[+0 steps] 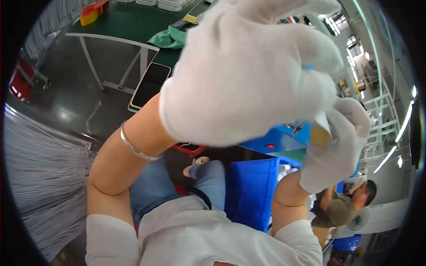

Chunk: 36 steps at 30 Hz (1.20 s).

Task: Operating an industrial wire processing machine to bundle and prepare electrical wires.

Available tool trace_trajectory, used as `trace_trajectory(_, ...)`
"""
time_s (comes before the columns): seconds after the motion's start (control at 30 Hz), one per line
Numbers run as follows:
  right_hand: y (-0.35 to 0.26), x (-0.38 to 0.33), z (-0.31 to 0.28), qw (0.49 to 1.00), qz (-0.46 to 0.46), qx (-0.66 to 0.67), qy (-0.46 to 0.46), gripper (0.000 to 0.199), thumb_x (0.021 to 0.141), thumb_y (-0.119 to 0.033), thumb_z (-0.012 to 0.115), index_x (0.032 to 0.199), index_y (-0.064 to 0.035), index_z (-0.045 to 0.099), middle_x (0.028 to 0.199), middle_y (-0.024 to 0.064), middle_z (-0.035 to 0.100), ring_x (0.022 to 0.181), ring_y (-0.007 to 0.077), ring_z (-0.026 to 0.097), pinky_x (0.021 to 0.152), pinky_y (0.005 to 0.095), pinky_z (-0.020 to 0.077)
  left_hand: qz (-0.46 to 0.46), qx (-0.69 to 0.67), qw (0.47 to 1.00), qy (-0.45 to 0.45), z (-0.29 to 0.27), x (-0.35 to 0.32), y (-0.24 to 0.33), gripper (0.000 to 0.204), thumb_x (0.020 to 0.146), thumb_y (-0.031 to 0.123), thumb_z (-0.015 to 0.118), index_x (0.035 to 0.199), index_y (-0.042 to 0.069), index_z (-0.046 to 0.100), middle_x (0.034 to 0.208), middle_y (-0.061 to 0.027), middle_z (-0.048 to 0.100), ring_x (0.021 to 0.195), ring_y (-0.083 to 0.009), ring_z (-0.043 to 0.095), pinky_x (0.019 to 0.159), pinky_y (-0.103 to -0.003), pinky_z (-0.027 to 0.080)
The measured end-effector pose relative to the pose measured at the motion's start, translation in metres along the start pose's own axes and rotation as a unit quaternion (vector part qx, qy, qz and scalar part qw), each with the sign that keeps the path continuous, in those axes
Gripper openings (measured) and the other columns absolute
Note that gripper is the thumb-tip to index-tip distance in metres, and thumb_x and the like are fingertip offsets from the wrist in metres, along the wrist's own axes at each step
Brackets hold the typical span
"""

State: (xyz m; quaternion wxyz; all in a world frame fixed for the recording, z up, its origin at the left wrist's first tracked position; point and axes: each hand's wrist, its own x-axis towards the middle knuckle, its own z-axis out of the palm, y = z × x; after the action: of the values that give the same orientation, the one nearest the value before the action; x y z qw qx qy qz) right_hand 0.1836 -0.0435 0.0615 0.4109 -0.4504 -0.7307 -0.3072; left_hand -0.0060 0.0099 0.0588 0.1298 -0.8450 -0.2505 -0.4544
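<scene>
My left hand (248, 75), in a white glove, is raised close to the camera and fills the upper middle. Its fingers curl over to the right, and a speck of blue shows between them; what they hold is hidden. Just below and to the right, my right hand (339, 144), also gloved in white, has its fingers bent closed. A small white and pale yellow piece (320, 133) sits against its fingers, partly covered by the left hand. Its kind I cannot make out.
A dark green table (128, 22) carries a green cloth (169, 38), a tape dispenser (94, 12) and clear trays. A phone (151, 86) lies on the near edge. Below the right hand stands a blue bin (250, 190). Another person (339, 208) works at the right.
</scene>
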Motion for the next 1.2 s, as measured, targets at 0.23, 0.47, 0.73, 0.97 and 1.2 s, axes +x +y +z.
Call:
trace_trajectory(0.23,-0.019,-0.066,-0.017,0.902,-0.023,0.224,-0.369,0.023,0.059,-0.007,0.067,0.082,-0.0099,0.065,0.084,0.0059,0.063,0.073,0.0269,0.061,0.062,0.0343,0.0469,-0.172,-0.164,0.960,-0.144,-0.004,-0.088,0.042,0.025,0.056,0.015,0.074,0.080,0.011,0.073,0.112,-0.0208,0.060,0.113,-0.0376,0.052,0.102,-0.048,0.036)
trace_trajectory(0.47,-0.019,-0.189,0.014,0.739,0.244,0.418,-0.468,0.042,0.072,-0.017,0.075,0.110,-0.0058,0.063,0.102,0.0144,0.063,0.084,0.0246,0.064,0.071,0.0308,0.0496,-0.513,-0.369,0.735,-0.247,0.039,-0.201,0.091,0.020,0.065,0.001,0.069,0.085,0.002,0.069,0.099,-0.0141,0.065,0.102,-0.0250,0.060,0.086,-0.034,0.048)
trace_trajectory(0.73,-0.014,-0.240,0.004,0.603,0.550,0.426,-0.389,0.025,0.090,-0.007,0.051,0.112,-0.0015,0.061,0.103,0.0047,0.061,0.069,0.0071,0.053,0.062,0.0198,0.0438,-0.698,-0.342,0.586,-0.230,0.044,-0.216,0.098,0.018,0.077,0.003,0.067,0.093,-0.005,0.065,0.085,-0.0063,0.065,0.079,-0.0098,0.059,0.069,-0.023,0.047)
trace_trajectory(0.97,0.008,-0.271,0.033,0.665,0.430,0.437,-0.427,0.036,0.087,0.001,0.050,0.123,-0.0048,0.056,0.091,0.0021,0.056,0.076,0.0068,0.053,0.072,0.0211,0.0455,-0.730,-0.382,0.563,-0.067,0.047,-0.225,0.084,0.019,0.080,0.010,0.064,0.093,-0.004,0.063,0.076,-0.0042,0.063,0.065,-0.0077,0.056,0.061,-0.022,0.045)
trace_trajectory(1.2,-0.001,-0.252,0.078,0.498,0.566,0.557,-0.348,0.051,0.092,-0.022,0.050,0.139,-0.0051,0.037,0.120,0.0119,0.056,0.069,0.0065,0.056,0.064,0.0208,0.0472,-0.678,-0.515,0.521,0.057,0.040,-0.233,0.066,0.024,0.088,0.018,0.057,0.094,-0.005,0.059,0.083,-0.0155,0.064,0.078,-0.0232,0.065,0.082,-0.038,0.051)
